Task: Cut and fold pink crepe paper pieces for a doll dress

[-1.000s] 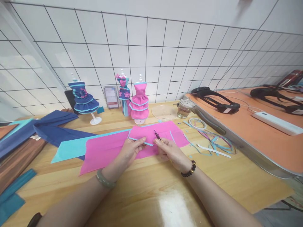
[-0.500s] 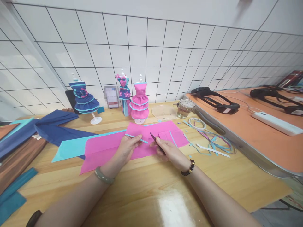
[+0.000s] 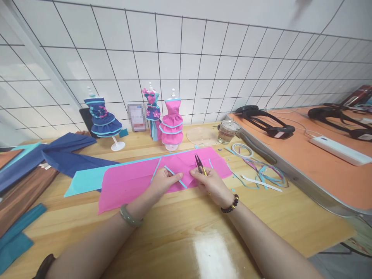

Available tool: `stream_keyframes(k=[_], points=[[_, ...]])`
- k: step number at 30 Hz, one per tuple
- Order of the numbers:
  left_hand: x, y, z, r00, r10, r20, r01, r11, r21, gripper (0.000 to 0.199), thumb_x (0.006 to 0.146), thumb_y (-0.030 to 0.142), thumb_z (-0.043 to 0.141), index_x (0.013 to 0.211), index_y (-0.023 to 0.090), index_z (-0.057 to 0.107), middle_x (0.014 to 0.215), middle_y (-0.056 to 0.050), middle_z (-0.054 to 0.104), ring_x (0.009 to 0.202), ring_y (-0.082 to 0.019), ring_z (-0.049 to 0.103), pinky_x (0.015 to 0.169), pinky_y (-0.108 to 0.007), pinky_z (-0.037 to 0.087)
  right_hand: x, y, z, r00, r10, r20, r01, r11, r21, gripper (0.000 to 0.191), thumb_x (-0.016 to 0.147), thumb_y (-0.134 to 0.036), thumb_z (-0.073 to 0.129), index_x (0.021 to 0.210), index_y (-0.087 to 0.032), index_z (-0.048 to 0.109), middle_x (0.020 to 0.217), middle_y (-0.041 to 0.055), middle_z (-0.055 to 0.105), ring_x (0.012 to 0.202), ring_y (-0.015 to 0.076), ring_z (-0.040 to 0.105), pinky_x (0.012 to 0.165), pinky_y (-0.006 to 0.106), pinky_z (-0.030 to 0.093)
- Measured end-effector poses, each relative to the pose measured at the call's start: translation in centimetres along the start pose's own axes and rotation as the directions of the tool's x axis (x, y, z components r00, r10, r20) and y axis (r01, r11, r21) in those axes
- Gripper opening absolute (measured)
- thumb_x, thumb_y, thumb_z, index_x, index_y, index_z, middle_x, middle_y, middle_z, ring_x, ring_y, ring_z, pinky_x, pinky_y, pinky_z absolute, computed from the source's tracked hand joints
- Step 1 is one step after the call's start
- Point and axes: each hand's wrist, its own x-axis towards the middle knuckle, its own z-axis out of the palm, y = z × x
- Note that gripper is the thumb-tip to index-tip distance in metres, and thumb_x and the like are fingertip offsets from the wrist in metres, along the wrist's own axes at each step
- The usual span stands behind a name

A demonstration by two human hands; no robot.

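Between thumb and fingers, my left hand (image 3: 162, 181) pinches a small pink fabric piece (image 3: 184, 169) edged with a light-blue strip. My right hand (image 3: 213, 185) holds small dark-bladed scissors (image 3: 200, 163) with a yellow part showing, blades pointing up and away. The thumb and fingertips of that hand also meet the right side of the small piece. Both hands are just over a large pink fabric sheet (image 3: 122, 188), which lies on a turquoise one (image 3: 87, 182). Other blue-edged pink pieces rest on the sheet, partly covered by my hands.
Doll-size dress forms in a navy dress (image 3: 106, 124), a multicoloured outfit (image 3: 152, 112) and a pink tiered dress (image 3: 171, 124) stand at the back. A lidded cup (image 3: 228, 132), tape roll (image 3: 242, 150) and tangled strips (image 3: 269, 176) are right. Navy (image 3: 69, 151) and brown fabric (image 3: 27, 186) lie left.
The small pink piece has turned so its blue edge slants down more steeply. My right hand has moved closer to it and taken its edge, and the scissors point more upright.
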Motion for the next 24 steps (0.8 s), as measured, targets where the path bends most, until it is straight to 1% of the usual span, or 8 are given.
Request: stream_keyframes(k=[3,6,11,13,15,18,22,24], points=[[0.1,-0.4,-0.2,1.000,-0.005,-0.017,0.004,0.998,-0.056,0.030,0.069,0.029,0.066,0.094,0.014,0.065,0.094,-0.009,0.069,0.085,-0.022,0.062,0.082,-0.035,0.045,0.0,0.0,0.1,0.999,0.011,-0.032,-0.014,0.997,-0.074,0.037,0.067,-0.048,0.062,0.057,-0.018,0.042,0.045,-0.0079,0.031,0.041,0.0055,0.023,0.042,0.023,0.014],[0.3,-0.8,-0.4,0.998,-0.052,-0.030,0.049,0.994,-0.094,0.030,0.071,0.033,0.064,0.095,0.014,0.065,0.092,-0.009,0.068,0.080,-0.021,0.062,0.075,-0.034,0.047,0.1,0.0,0.1,0.999,-0.009,-0.044,0.004,0.993,-0.115,0.035,0.068,-0.047,0.061,0.058,-0.018,0.045,0.048,-0.0067,0.033,0.044,0.0062,0.025,0.044,0.023,0.016],[0.3,-1.1,-0.7,0.995,-0.075,-0.062,0.068,0.992,-0.104,0.027,0.069,0.033,0.066,0.087,0.013,0.065,0.083,-0.008,0.068,0.073,-0.019,0.062,0.065,-0.029,0.048,0.3,0.1,-0.1,0.998,-0.021,-0.053,0.017,0.997,-0.074,0.033,0.069,-0.046,0.061,0.059,-0.018,0.046,0.049,-0.0065,0.032,0.044,0.0060,0.024,0.042,0.023,0.015],[0.3,-1.1,-0.9,0.994,-0.079,-0.070,0.071,0.990,-0.121,0.028,0.068,0.033,0.066,0.088,0.014,0.065,0.082,-0.008,0.068,0.071,-0.019,0.062,0.063,-0.029,0.048,0.3,0.2,-0.2,0.998,-0.015,-0.061,0.012,0.999,-0.040,0.035,0.069,-0.047,0.061,0.058,-0.018,0.045,0.047,-0.0074,0.029,0.042,0.0056,0.022,0.041,0.023,0.014],[0.3,-1.1,-0.9,0.994,-0.091,-0.064,0.083,0.989,-0.119,0.029,0.068,0.035,0.065,0.089,0.013,0.065,0.082,-0.009,0.068,0.068,-0.019,0.062,0.060,-0.029,0.049,0.4,0.3,-0.3,0.998,0.013,-0.064,-0.013,1.000,0.008,0.034,0.070,-0.049,0.059,0.061,-0.018,0.048,0.046,-0.0087,0.026,0.040,0.0051,0.019,0.040,0.023,0.013],[0.0,-0.9,-0.8,0.991,-0.132,0.012,0.133,0.989,-0.060,0.029,0.070,0.035,0.064,0.087,0.013,0.065,0.080,-0.010,0.068,0.066,-0.019,0.062,0.061,-0.030,0.048,0.2,0.4,-0.1,0.997,0.076,-0.010,-0.074,0.993,0.094,0.035,0.071,-0.051,0.058,0.067,-0.017,0.051,0.045,-0.0103,0.022,0.038,0.0042,0.017,0.038,0.022,0.012],[-0.6,-0.6,-0.1,0.965,-0.140,0.222,0.138,0.990,0.026,0.027,0.070,0.029,0.064,0.093,0.014,0.066,0.089,-0.008,0.068,0.078,-0.020,0.061,0.075,-0.031,0.046,-0.1,0.5,0.3,0.982,0.107,0.157,-0.137,0.972,0.192,0.042,0.070,-0.047,0.061,0.054,-0.020,0.033,0.044,-0.0109,0.021,0.037,0.0033,0.016,0.038,0.021,0.010],[-0.8,-0.4,0.1,0.946,-0.147,0.289,0.136,0.989,0.057,0.025,0.070,0.028,0.064,0.092,0.015,0.066,0.089,-0.008,0.067,0.080,-0.020,0.060,0.076,-0.030,0.045,-0.1,0.6,0.3,0.980,0.097,0.175,-0.129,0.975,0.181,0.041,0.068,-0.044,0.064,0.054,-0.019,0.034,0.043,-0.0108,0.024,0.037,0.0034,0.018,0.039,0.022,0.011]])
